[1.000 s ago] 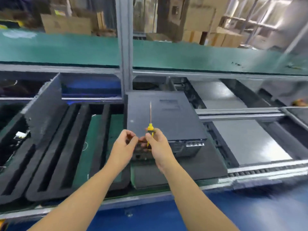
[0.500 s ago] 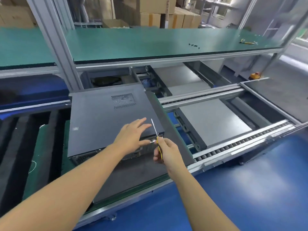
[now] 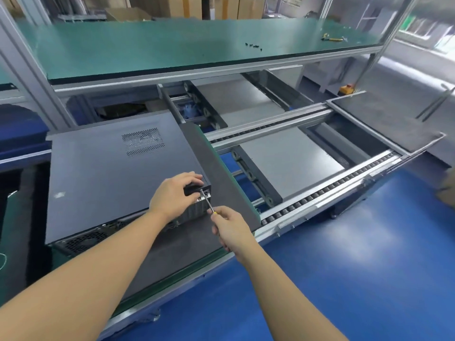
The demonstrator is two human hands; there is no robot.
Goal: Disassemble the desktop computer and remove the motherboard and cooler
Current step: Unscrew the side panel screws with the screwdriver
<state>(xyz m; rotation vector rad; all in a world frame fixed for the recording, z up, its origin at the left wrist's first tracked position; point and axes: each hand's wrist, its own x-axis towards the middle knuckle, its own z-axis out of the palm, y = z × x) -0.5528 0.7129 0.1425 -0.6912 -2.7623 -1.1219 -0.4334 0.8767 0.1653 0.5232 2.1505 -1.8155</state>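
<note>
Grey computer case [image 3: 103, 173] lying flat, left grip [image 3: 173, 196] clamped on its corner, right grip [image 3: 230, 228] pinching screwdriver [image 3: 207, 201]

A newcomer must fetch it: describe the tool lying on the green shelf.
Find the long green shelf above the conveyor rails, then its far right end. The yellow-handled tool lies there, brighter and larger than the tiny black bits scattered to its left.

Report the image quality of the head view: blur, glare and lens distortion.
Head view: sharp at the centre, where the screwdriver tip meets the computer case corner; wide-angle bowing curves the green shelf edge; the windows at upper right blow out white; soft glare patches sit on the blue floor; the picture's edges look slightly smeared.
</note>
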